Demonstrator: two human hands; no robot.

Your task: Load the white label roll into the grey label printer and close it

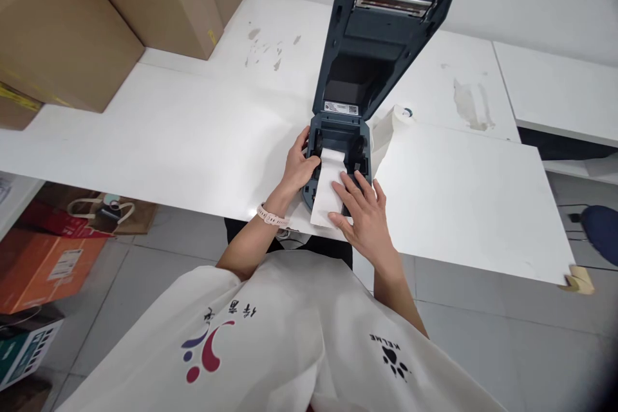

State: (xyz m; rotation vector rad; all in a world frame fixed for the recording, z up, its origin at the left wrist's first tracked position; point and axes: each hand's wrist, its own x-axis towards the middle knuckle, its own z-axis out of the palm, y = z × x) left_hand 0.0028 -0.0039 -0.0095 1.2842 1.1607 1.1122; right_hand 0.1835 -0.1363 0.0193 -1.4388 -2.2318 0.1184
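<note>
Dark printer (360, 71), centre to upper right of the frame, as I viewed it remotely: its lid (386, 32) stood raised, apparently to expose the interior. The left hand (295, 166) clasped the left wall of the base (309, 192), thumb over the rim, presumably to steady it. The right hand (367, 219) was spread with fingers loosely bent, thumb and index fingertip on a paper strip (328, 190), seemingly to hold it flat (whether they pinched it, I could not tell). The strip, at mid-frame, was plain white, narrow and bent at its far end; it ran from inside the base towards the near edge of the white table (458, 199).
</note>
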